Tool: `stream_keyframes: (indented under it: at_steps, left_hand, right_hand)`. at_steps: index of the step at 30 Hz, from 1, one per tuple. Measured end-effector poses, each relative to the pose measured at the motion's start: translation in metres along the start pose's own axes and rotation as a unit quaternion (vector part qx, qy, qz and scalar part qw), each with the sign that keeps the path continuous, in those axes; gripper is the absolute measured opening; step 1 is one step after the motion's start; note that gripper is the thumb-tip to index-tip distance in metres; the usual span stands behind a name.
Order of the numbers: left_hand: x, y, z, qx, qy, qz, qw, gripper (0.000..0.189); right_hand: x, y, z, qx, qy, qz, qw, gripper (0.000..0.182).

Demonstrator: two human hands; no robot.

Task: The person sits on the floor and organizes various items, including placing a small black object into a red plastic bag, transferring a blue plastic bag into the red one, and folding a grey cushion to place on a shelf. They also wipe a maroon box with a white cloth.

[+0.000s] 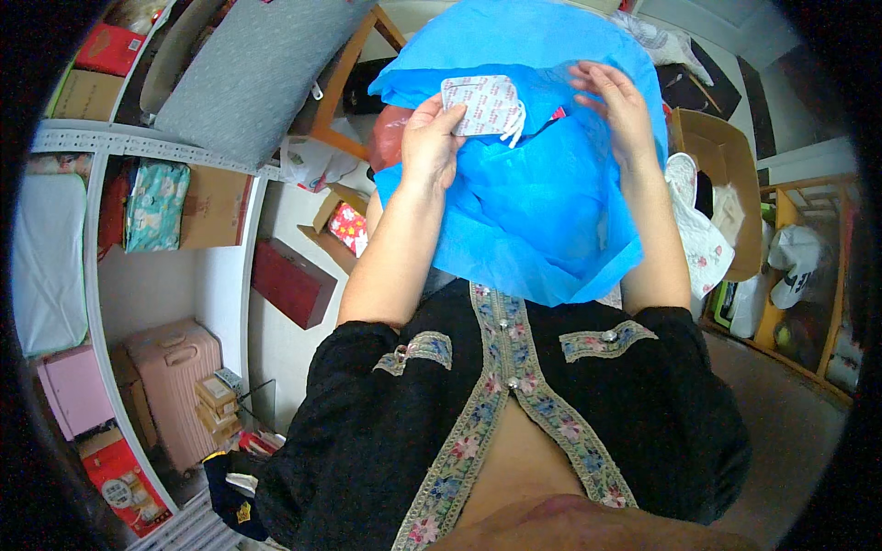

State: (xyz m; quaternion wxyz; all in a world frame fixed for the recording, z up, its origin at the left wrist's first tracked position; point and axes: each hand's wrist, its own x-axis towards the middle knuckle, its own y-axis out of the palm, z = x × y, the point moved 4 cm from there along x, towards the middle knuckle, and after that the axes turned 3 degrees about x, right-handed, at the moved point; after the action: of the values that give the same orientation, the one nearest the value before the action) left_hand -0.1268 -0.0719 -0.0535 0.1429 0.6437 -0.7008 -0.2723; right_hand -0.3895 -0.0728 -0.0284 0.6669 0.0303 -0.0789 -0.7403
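Between the fingers and thumb of my left hand is a flat, whitish rectangular packet with rounded corners and rows of small reddish print. A white cord hangs in loops at its right side. Beneath both hands a large bright blue sheet of thin fabric-like material spreads over my lap, bunched into folds. My right hand is raised over the sheet's right part, fingers apart and slightly blurred, with nothing seen in it. A small red and black item peeks out of the folds between the hands.
White metal shelving with boxes and a pink suitcase stands at the left. A dark red box and an open carton lie on the floor. At the right are a cardboard box with cloths and a wooden shelf.
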Motion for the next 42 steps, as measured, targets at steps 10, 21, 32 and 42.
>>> stream_keyframes:
  at_steps: [10, 21, 32, 42]
  left_hand:
    - [-0.002, -0.015, 0.044, 0.066, -0.064, 0.029, 0.995, 0.031]
    - [-0.015, -0.007, 0.041, 0.087, -0.030, 0.043, 0.995, 0.031]
    - [0.004, -0.022, 0.004, 0.074, 0.127, -0.049, 0.988, 0.029]
    - [-0.006, 0.030, -0.020, 0.289, 0.246, 0.178, 0.908, 0.024]
  right_hand:
    - [0.010, -0.016, -0.029, -0.533, -0.150, 0.075, 0.830, 0.032]
    - [0.046, -0.002, -0.045, -0.497, -0.174, 0.113, 0.843, 0.022]
    - [0.070, -0.004, 0.004, -0.412, -0.126, 0.150, 0.890, 0.032]
    - [0.071, 0.023, 0.013, -0.409, -0.157, 0.138, 0.888, 0.028]
